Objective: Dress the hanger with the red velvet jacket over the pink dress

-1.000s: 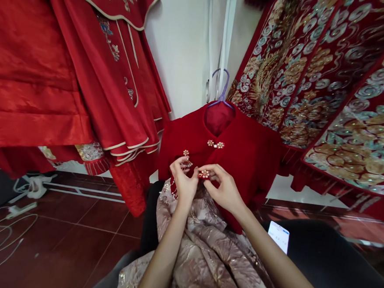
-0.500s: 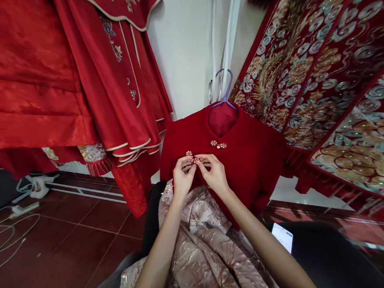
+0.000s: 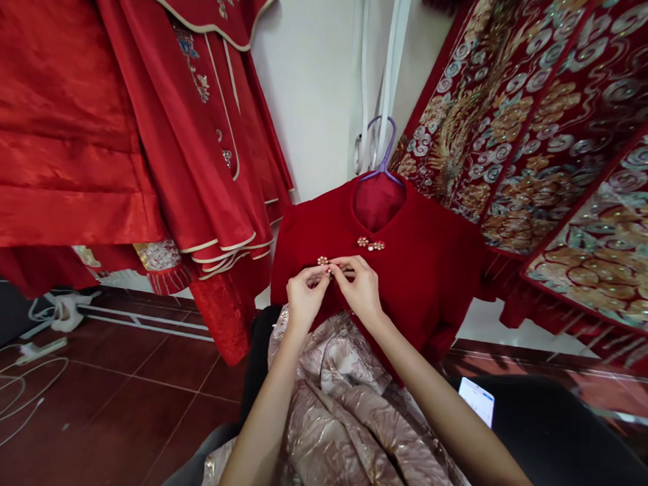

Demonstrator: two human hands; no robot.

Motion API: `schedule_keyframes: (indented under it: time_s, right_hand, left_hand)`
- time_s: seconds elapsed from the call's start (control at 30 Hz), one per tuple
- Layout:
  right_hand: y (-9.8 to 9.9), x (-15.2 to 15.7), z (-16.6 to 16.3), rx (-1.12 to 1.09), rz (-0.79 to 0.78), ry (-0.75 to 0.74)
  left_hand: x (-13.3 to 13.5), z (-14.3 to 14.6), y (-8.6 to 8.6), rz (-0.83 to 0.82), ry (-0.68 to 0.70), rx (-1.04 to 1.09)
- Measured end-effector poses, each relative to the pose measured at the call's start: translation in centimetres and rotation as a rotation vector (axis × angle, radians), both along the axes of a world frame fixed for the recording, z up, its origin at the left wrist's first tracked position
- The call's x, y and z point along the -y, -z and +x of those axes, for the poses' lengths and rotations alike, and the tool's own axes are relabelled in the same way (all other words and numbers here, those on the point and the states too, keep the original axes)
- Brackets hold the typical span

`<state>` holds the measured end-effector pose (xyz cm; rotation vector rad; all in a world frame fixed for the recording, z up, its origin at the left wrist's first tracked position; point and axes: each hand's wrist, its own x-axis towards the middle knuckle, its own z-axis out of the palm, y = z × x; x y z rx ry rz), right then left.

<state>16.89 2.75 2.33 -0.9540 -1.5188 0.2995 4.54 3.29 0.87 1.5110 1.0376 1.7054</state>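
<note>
A red velvet top (image 3: 427,265) hangs on a purple hanger (image 3: 383,154) in front of me. Near its neckline a gold flower clasp (image 3: 370,244) is fastened. Lower down, a second flower clasp (image 3: 323,261) sits at my fingertips. My left hand (image 3: 303,297) and my right hand (image 3: 361,286) meet there, both pinching this second clasp and the red fabric around it. A pinkish-beige brocade fabric (image 3: 355,430) lies over my lap beneath my forearms.
Red satin garments (image 3: 115,125) hang at the left. Embroidered red panels with gold and teal swirls (image 3: 558,141) hang at the right. A phone with a lit screen (image 3: 477,399) rests on a dark surface at the right. White cables (image 3: 8,391) lie on the brown tiled floor.
Both hands have moved up the red top with the second clasp. Its two halves, apart a second ago, are now brought together at my fingertips.
</note>
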Motion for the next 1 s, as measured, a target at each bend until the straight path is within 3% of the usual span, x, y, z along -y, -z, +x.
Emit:
schedule_keyframes:
  time_s: [0.17,0.33,0.57,0.7,0.87,1.0]
  right_hand:
    - [0.3,0.0,0.0,-0.009,0.005,-0.019]
    - [1.3,1.0,1.1,-0.057,-0.105,-0.157]
    - [6.1,4.2,3.6,0.145,-0.286,-0.066]
    - [8.1,4.7,3.8,0.122,-0.364,-0.03]
    - [8.2,4.8,3.2,-0.006,-0.42,-0.064]
    - [8.0,5.1,2.9,-0.014,-0.451,-0.123]
  left_hand:
    - [-0.8,-0.4,0.2,-0.023,0.052,0.011]
    - [-0.3,-0.1,1.5,0.034,0.043,0.1]
    - [4.2,0.9,5.0,-0.075,-0.079,-0.063]
    - [4.7,0.2,6.5,-0.102,-0.151,-0.141]
    - [3.2,-1.6,7.4,-0.183,-0.223,-0.094]
    - [3.5,-1.6,7.6,-0.16,-0.155,-0.063]
